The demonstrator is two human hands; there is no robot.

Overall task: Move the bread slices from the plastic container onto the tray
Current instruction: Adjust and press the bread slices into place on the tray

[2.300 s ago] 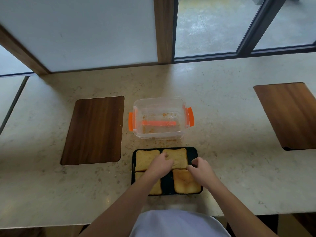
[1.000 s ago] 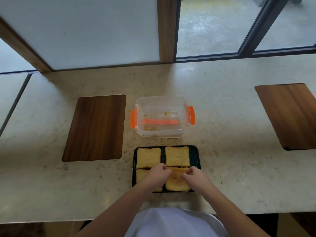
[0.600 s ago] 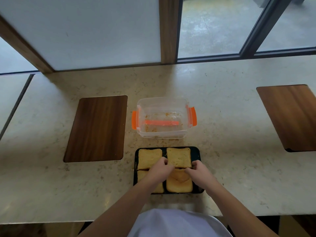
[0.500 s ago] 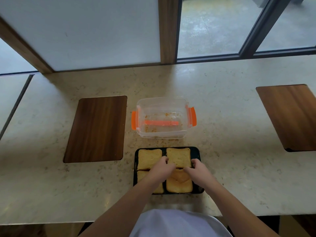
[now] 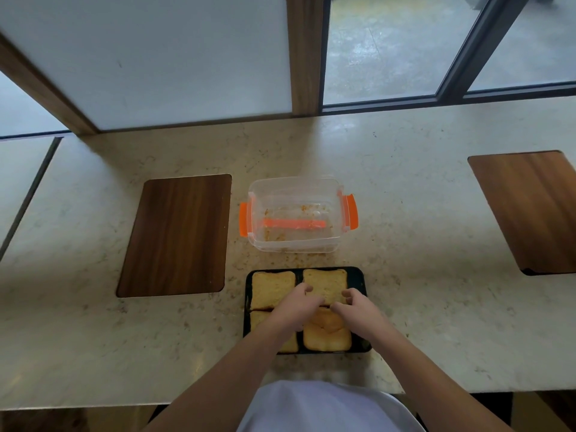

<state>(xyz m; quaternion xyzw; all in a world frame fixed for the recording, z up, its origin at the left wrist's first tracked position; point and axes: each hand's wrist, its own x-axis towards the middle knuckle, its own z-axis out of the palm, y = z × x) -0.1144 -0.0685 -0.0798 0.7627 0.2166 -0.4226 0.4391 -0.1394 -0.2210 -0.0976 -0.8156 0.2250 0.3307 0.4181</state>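
Observation:
A black tray (image 5: 358,279) near the counter's front edge carries several golden bread slices: far left (image 5: 271,289), far right (image 5: 325,283), near right (image 5: 327,336), and a near-left one (image 5: 288,346) mostly under my forearm. My left hand (image 5: 296,307) and my right hand (image 5: 355,307) hover together over the tray's middle, fingertips resting at the near edge of the far-right slice, fingers curled and apart, no slice lifted. Behind the tray stands the clear plastic container (image 5: 296,182) with orange clips; only crumbs and an orange strip show inside.
A dark wooden board (image 5: 176,233) is set into the marble counter left of the container, another board (image 5: 530,210) at the far right. Crumbs lie between container and tray. A window and wooden frame run along the counter's back edge.
Both hands have moved from the near-right slice up toward the far-right slice. The near-right slice lies flat in the tray now. The container has not moved.

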